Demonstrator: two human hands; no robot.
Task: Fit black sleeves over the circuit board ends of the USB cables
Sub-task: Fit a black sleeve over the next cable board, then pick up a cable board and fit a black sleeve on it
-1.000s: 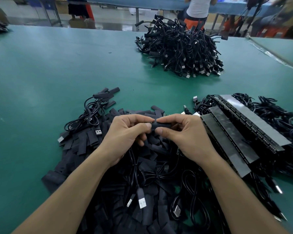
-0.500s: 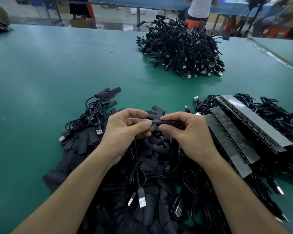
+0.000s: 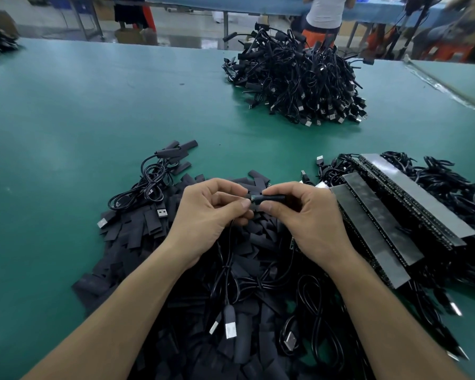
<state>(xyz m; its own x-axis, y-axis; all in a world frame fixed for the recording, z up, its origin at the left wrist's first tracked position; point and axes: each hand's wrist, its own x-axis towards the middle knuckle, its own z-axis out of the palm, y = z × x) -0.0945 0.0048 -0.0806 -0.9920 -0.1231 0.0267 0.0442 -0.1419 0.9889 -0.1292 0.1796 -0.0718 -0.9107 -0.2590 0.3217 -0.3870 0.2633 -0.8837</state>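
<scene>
Head view, mid-sleeving: fingers of the left hand pinch the thin black USB cable near its board end. Those of the right hand pinch the black tubular sleeve above the green desk. Next, I'd judge, slide it fully over.

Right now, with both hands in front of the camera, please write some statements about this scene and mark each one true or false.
1. The right hand pinches a black sleeve. True.
2. The left hand is open and holds nothing. False: it pinches the cable end at the sleeve's mouth.
3. A big heap of cables lies on the far part of the green table. True.
4. The loose sleeves are kept in a box. False: they lie in a pile on the table, under the hands.
5. The long flat strips lie left of the hands. False: they lie to the right.
</scene>
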